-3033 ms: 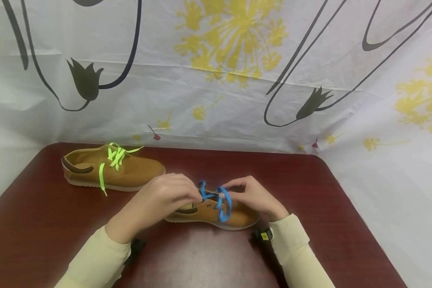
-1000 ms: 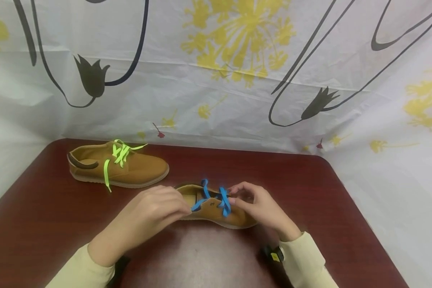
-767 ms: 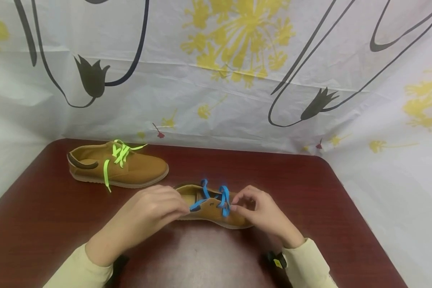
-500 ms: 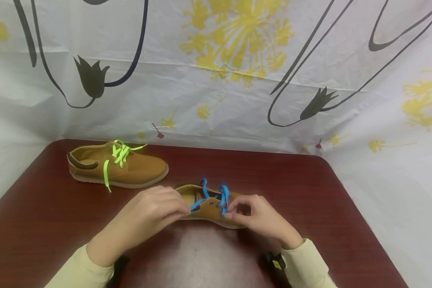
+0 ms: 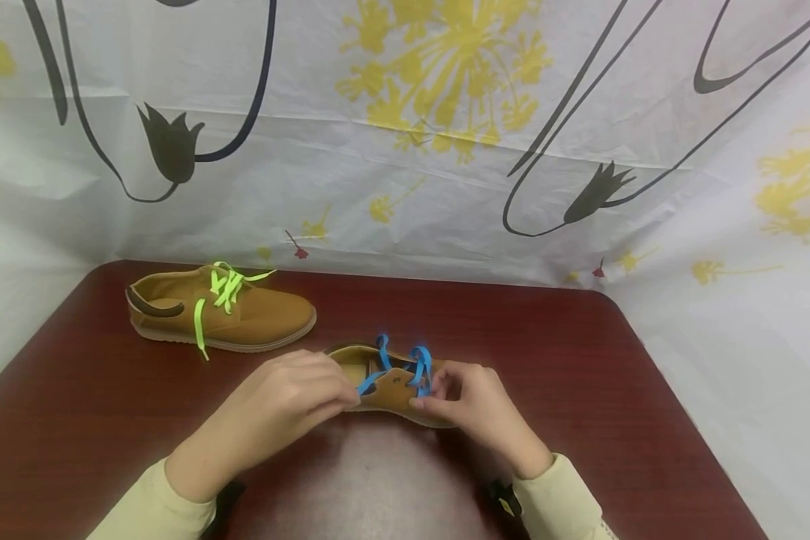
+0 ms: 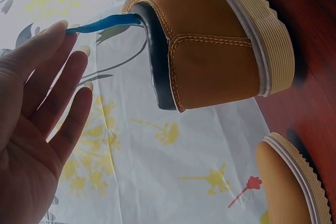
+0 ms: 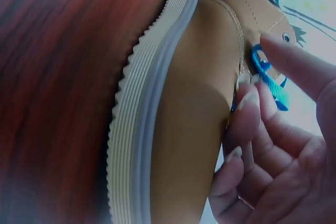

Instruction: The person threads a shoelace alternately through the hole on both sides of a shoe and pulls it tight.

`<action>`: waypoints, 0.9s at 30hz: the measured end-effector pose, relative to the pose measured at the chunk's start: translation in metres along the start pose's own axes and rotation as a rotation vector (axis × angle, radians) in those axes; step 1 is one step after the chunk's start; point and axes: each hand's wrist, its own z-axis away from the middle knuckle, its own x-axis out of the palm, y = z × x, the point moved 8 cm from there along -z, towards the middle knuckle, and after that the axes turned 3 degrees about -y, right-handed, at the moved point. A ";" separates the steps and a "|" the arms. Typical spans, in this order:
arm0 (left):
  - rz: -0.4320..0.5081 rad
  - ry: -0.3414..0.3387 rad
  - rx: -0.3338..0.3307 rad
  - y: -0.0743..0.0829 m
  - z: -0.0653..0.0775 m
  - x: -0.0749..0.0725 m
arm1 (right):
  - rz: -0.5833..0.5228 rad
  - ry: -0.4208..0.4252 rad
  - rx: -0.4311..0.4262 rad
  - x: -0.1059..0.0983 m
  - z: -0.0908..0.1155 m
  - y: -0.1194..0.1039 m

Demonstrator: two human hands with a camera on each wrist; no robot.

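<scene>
In the head view, a tan shoe [image 5: 394,397] with a blue shoelace [image 5: 421,364] sits mid-table, toe to the right. My left hand [image 5: 297,397] pinches one lace end at the shoe's opening. The left wrist view has this lace end [image 6: 107,23] stretched taut from the collar to the thumb and index finger, other fingers loosely spread. My right hand [image 5: 479,409] is at the lower eyelets. In the right wrist view its thumb and fingertips [image 7: 251,95] stand apart on either side of a blue lace loop [image 7: 273,90], fingers bent against the shoe's upper.
A second tan shoe [image 5: 256,319] with a neon yellow-green lace [image 5: 226,287] stands at the back left of the dark red table [image 5: 513,322]. Behind the table hangs a white sheet [image 5: 277,187] printed with flowers.
Since three seconds ago, the left hand has drawn its lace end left and down, and the lace over the eyelets has narrowed. The right hand has shifted down; its thumb and index have just spread.
</scene>
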 end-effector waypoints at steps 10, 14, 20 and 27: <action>0.017 -0.042 -0.046 -0.003 0.001 0.002 | -0.036 0.061 0.017 -0.003 0.001 -0.003; 0.013 -0.010 -0.020 -0.002 0.000 0.001 | -0.063 0.067 0.026 -0.002 0.001 -0.005; 0.009 -0.003 -0.010 -0.002 0.000 0.001 | -0.148 0.065 0.068 0.000 0.000 -0.003; 0.009 0.010 -0.019 -0.004 0.000 -0.003 | -0.148 0.087 0.023 -0.001 0.001 -0.006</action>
